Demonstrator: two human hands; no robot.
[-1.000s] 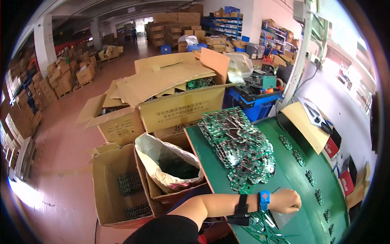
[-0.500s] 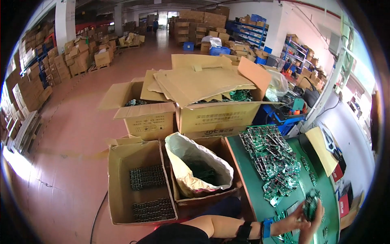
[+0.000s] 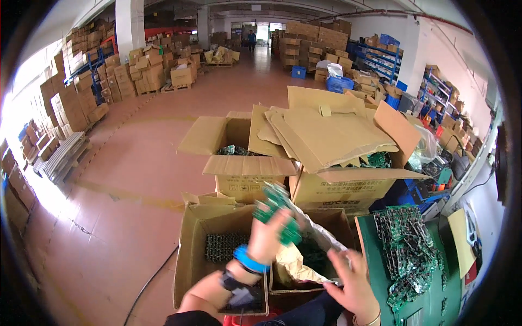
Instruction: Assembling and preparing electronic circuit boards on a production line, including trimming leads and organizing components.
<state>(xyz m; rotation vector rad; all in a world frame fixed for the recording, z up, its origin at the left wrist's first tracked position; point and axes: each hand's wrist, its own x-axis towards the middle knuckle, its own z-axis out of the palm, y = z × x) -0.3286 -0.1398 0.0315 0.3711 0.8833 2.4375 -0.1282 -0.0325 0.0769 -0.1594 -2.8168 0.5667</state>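
Note:
My left hand [image 3: 265, 238], with a blue band on its wrist, grips a bundle of green circuit boards [image 3: 274, 205], smeared by motion. Hand and bundle hang above the side where two open cartons meet. Dark rows of circuit boards [image 3: 224, 247] lie in the left carton [image 3: 186, 266]. A pale sack [image 3: 296, 265] stands in the other carton [image 3: 348, 225] with green pieces inside. By the sack's right edge my right hand [image 3: 356, 288] has its fingers spread and holds nothing; whether it touches the sack I cannot tell.
A heap of green boards [image 3: 406, 244] covers part of the green table [image 3: 372, 255] at right. Behind the cartons stand two larger boxes, one [image 3: 342, 190] with loose cardboard sheets [image 3: 337, 136] on top. A black cable [image 3: 155, 277] runs over the floor at left.
Both hands have moved left from the table, and the view has turned left. The circuit boards are now in my left hand over the cartons; my right hand has come away and opened.

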